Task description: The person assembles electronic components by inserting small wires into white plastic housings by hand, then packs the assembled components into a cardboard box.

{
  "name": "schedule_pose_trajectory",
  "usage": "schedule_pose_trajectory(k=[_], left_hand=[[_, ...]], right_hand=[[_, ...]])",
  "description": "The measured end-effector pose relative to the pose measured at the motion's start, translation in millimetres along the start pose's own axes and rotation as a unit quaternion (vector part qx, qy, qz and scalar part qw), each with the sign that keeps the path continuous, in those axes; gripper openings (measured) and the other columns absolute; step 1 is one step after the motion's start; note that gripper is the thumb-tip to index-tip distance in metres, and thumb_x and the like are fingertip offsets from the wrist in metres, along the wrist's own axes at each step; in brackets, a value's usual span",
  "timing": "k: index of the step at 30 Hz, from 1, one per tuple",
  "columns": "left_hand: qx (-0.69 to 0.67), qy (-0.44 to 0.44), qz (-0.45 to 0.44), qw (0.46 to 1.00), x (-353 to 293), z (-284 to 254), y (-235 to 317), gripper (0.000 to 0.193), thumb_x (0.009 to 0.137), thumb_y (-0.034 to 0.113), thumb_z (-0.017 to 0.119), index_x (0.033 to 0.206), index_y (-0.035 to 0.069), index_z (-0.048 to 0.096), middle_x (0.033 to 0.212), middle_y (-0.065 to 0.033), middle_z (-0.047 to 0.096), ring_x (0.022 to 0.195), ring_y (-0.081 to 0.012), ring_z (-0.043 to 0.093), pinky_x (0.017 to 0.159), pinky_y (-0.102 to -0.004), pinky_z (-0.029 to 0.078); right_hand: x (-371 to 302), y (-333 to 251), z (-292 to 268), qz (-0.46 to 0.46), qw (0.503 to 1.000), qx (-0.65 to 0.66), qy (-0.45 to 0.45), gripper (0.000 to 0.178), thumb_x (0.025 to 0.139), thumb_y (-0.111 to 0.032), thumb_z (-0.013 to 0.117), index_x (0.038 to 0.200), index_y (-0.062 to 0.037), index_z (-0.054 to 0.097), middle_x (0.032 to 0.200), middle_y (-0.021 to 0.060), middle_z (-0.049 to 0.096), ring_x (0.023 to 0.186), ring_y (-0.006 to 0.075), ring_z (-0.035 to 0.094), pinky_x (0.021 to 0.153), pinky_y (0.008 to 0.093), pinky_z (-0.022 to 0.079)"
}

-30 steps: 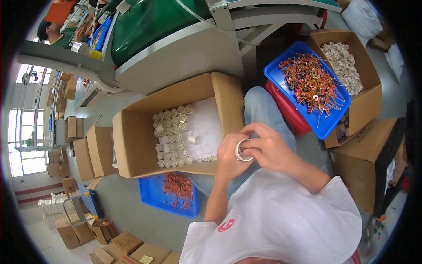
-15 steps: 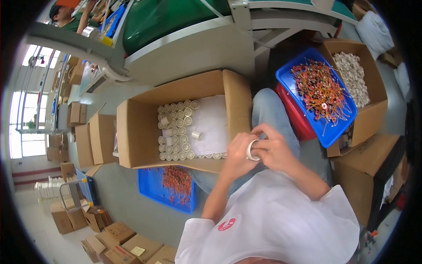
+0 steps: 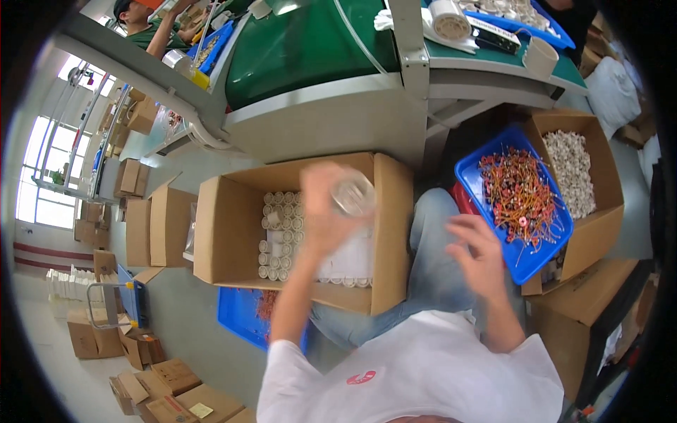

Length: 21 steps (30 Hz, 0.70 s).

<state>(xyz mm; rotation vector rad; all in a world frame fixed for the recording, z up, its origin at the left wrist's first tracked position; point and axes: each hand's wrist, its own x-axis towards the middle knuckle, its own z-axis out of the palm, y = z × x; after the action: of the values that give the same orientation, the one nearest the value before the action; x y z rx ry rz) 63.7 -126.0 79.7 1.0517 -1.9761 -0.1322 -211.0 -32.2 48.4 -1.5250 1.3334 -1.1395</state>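
My left hand (image 3: 323, 215) is over the open cardboard box (image 3: 391, 240), smeared by motion. It grips a white cylindrical part (image 3: 353, 195) whose round end faces up; its inner detail is blurred. Below, rows of similar white cylinders (image 3: 283, 262) stand in the box on a pale sheet, partly hidden by my forearm. One cylinder lies on top of the others. Above my knee my right hand (image 3: 478, 248) holds nothing, with its fingers apart. It is nearest to a blue tray (image 3: 462, 171) heaped with red and orange wired pieces (image 3: 520, 194).
A carton of small white parts (image 3: 571, 173) stands behind the blue tray. Another blue tray (image 3: 236, 310) lies on the floor left of my leg. Ahead is a green-topped workbench (image 3: 310, 56) with a white cup-shaped piece (image 3: 541, 56). A co-worker (image 3: 144, 32) is at the far left.
My hands have parted. The left moved forward and left over the box with the white cylinder; the right let go and drew right. The view has tilted up, showing more bench.
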Motion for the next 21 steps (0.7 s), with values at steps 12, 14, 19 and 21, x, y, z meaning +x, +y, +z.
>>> schedule_pose_trajectory(k=[12,14,19,21], left_hand=[[0.296,0.101,-0.229,0.922,213,-109,-336,0.080,0.079,0.056,0.075,0.137,0.006,0.049,0.116,-0.0203,0.066,0.111,-0.0362,0.062,0.099,-0.0467,0.044],[0.527,0.162,-0.144,0.822,211,-48,-300,0.083,0.081,0.052,0.075,0.140,0.003,0.044,0.126,-0.0227,0.060,0.120,-0.0383,0.055,0.101,-0.0465,0.042],[0.212,0.412,0.051,0.885,70,-13,-214,0.051,0.088,0.013,0.071,0.127,-0.002,0.042,0.124,-0.0196,0.050,0.110,-0.0297,0.052,0.097,-0.0439,0.042],[0.150,0.405,0.032,0.901,-30,22,-220,0.038,0.088,0.004,0.065,0.116,-0.001,0.041,0.111,-0.0111,0.043,0.101,-0.0256,0.046,0.093,-0.0391,0.040]], right_hand=[[26,35,-99,0.055,0.962,-0.103,0.248,0.024,0.085,-0.002,0.067,0.109,0.0004,0.071,0.111,0.0129,0.066,0.095,0.0197,0.064,0.079,0.0294,0.051],[37,51,-126,0.025,0.941,-0.184,0.284,0.023,0.086,-0.003,0.066,0.108,0.0013,0.071,0.106,0.0124,0.067,0.090,0.0185,0.065,0.079,0.0296,0.052],[93,81,-148,0.085,0.940,-0.252,0.215,0.017,0.084,-0.005,0.066,0.099,0.0032,0.072,0.094,0.0150,0.069,0.089,0.0241,0.067,0.080,0.0321,0.051],[122,85,-133,0.081,0.942,-0.297,0.132,0.017,0.084,-0.005,0.066,0.098,0.0026,0.073,0.096,0.0175,0.069,0.090,0.0292,0.067,0.081,0.0354,0.052]])
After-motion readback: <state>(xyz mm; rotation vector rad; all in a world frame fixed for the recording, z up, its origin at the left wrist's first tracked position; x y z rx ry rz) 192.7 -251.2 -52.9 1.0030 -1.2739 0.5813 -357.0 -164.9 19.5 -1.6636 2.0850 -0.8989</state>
